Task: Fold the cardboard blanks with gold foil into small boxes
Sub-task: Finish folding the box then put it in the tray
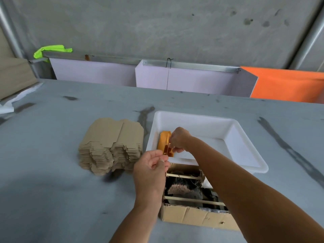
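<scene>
Gold-foil blank (166, 146) held over my white tray's (245, 146) near-left corner, both hands on it: right hand (178, 139) pinches its far edge, left hand (150, 165) pinches the near end. Flat blank stack (112, 146) sits just left of tray.

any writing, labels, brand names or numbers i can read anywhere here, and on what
None can be read.
The stack of cardboard blanks shows plain brown faces, no print.
The gold foil box, gripped by the right hand and left hand, shows only shiny foil.
The white tray, the open carton and the orange sheet carry no visible marks.
</scene>
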A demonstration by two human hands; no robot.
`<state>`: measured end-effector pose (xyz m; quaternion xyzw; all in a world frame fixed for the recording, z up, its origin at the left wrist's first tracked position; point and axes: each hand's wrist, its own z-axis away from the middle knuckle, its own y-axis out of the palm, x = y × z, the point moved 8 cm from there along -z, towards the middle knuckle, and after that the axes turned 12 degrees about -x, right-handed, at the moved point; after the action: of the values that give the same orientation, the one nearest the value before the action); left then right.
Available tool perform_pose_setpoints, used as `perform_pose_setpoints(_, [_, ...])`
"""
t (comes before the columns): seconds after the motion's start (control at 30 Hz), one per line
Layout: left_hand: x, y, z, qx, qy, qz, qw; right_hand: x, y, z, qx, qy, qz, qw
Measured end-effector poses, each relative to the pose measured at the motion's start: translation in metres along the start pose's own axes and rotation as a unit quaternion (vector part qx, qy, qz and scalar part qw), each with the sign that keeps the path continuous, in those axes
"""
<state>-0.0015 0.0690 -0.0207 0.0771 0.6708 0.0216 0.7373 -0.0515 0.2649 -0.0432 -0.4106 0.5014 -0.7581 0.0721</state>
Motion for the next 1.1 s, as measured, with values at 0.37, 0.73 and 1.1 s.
perform_pose_setpoints(0.37, [-0.009,0.005,0.014,0.029,0.141,-0.101,0.984,-0.016,-0.083,0.064,-0.085,-0.019,-0.202,0.976])
perform_pose_setpoints(0.73, [-0.007,0.008,0.034,0.021,0.244,-0.199,0.949,-0.106,-0.141,0.164,-0.217,-0.001,-0.355,0.91])
perform_pose_setpoints(1.1, [-0.025,0.005,0.063,0.002,0.377,-0.267,0.887,-0.15,-0.123,0.244,-0.313,0.032,-0.402,0.86])
